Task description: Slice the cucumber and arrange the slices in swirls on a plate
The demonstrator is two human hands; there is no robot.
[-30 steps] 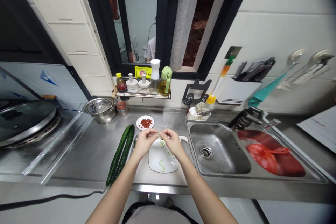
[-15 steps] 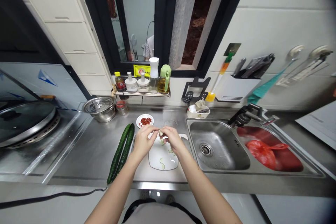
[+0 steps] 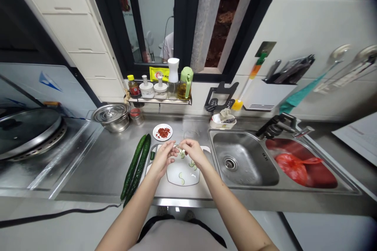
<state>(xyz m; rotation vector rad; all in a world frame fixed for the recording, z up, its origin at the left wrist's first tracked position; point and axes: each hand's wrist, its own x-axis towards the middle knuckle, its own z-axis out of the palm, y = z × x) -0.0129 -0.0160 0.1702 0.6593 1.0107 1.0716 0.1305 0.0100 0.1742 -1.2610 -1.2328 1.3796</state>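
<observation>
Above a white square plate (image 3: 173,176), my two hands meet with their fingertips close together. My right hand (image 3: 193,153) pinches a small, thin slice, seemingly cucumber, partly hidden by the fingers. Beside it, my left hand (image 3: 163,159) has its fingers apart, the tips close to that slice. Thin cucumber slices (image 3: 182,179) with green edges lie on the plate, some curled in S-shapes. Under the plate is a pale cutting board (image 3: 161,192). A short dark green cucumber piece (image 3: 152,155) rests by my left wrist.
Two long cucumbers (image 3: 140,170) lie left of the board. A white dish (image 3: 156,136) of chopped red pieces stands behind my hands. The sink (image 3: 247,164) is on the right, with a red bag (image 3: 291,168) in its second basin. A lidded steel pot (image 3: 113,119) stands back left.
My left fingers have opened and drawn slightly away from my right fingertips, where the pale slice was held between both hands. The camera view has tilted slightly.
</observation>
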